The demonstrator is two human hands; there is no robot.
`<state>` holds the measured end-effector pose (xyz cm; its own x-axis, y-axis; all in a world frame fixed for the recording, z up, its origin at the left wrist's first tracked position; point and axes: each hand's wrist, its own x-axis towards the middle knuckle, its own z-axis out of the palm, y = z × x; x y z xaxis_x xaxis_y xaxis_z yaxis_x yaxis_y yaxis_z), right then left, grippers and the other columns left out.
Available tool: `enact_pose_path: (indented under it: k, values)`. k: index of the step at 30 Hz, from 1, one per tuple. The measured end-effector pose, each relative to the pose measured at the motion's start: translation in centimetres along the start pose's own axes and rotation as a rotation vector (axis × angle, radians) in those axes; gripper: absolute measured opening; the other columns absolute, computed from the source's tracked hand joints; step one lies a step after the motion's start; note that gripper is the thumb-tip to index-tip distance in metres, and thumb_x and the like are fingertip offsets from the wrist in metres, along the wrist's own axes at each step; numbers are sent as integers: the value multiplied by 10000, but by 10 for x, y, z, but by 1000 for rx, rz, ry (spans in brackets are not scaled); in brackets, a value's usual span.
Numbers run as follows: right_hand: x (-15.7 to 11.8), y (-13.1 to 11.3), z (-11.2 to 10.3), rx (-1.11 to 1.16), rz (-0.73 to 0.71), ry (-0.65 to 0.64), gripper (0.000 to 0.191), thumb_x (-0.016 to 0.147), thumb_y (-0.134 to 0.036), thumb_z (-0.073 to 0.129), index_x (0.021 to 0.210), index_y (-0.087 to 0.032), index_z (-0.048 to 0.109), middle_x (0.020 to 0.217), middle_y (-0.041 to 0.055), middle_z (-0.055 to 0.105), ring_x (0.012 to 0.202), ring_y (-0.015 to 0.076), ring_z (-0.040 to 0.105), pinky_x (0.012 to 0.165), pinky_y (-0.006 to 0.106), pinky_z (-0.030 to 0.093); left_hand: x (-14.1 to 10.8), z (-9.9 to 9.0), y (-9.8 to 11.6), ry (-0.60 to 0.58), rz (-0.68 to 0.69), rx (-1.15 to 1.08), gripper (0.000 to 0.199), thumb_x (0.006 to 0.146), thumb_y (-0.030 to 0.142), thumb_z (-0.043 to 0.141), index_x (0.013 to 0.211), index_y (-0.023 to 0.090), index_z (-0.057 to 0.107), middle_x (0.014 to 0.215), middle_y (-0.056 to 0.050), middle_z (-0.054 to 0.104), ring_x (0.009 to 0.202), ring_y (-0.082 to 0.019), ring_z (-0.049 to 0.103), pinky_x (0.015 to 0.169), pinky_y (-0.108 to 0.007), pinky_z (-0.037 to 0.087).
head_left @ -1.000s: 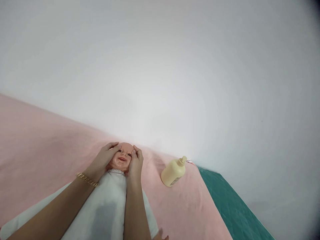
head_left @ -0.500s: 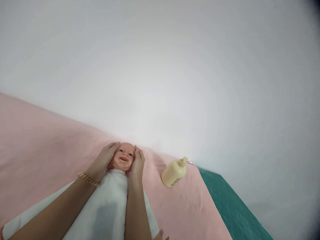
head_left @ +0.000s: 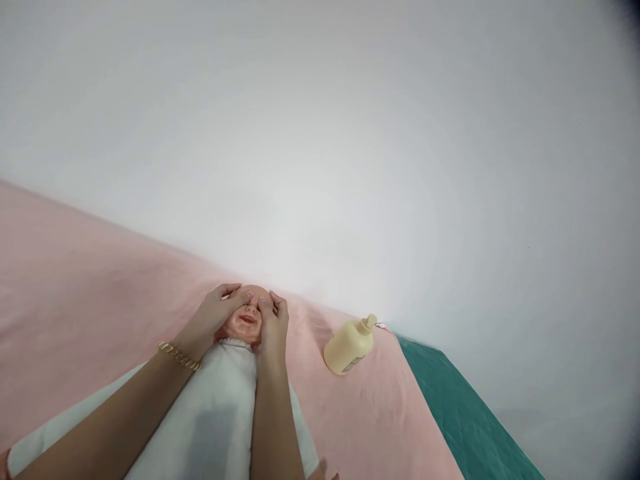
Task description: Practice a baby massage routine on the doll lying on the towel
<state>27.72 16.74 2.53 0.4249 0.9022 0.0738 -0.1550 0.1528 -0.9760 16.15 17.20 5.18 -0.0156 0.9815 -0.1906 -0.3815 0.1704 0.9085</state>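
A baby doll (head_left: 235, 360) in a white outfit lies on its back, its head away from me. My left hand (head_left: 213, 320), below a gold-coloured bracelet (head_left: 179, 357), cups the left side of the doll's head. My right hand (head_left: 275, 323) cups the other side. Both thumbs lie over the doll's brow and eyes, while the fingers curve round the sides of the head. The doll's mouth and chin show between my hands; its eyes are mostly covered.
A pale yellow pump bottle (head_left: 349, 347) stands right of the doll on the pink sheet (head_left: 380, 420). Beyond the sheet's right edge shows a green quilted surface (head_left: 465, 407). A white wall (head_left: 320, 167) rises behind.
Both thumbs have moved inward and up onto the doll's brow, covering its eyes, which showed before. The fingers stay at the sides of the head. The bottle has not moved.
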Motion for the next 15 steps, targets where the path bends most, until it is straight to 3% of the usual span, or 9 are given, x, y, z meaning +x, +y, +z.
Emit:
enact_pose_path:
  k: [7, 15]
  values:
    - [3, 3, 0, 0, -24, 23, 284, 789, -386, 641, 998, -204, 700, 1046, 55, 727, 1015, 217, 657, 937, 346, 520, 4, 2, -1, 33, -9, -53, 542, 552, 399, 838, 993, 147, 649, 1036, -125, 703, 843, -234, 694, 652, -294, 559]
    - [12, 18, -3, 70, -11, 55, 351, 750, -385, 656, 1035, -198, 736, 1138, 83, 736, 1067, 233, 667, 893, 348, 550, 4, 1, -2, -2, -4, -143, 465, 546, 305, 770, 973, 148, 674, 1006, -119, 729, 825, -226, 709, 733, -328, 583]
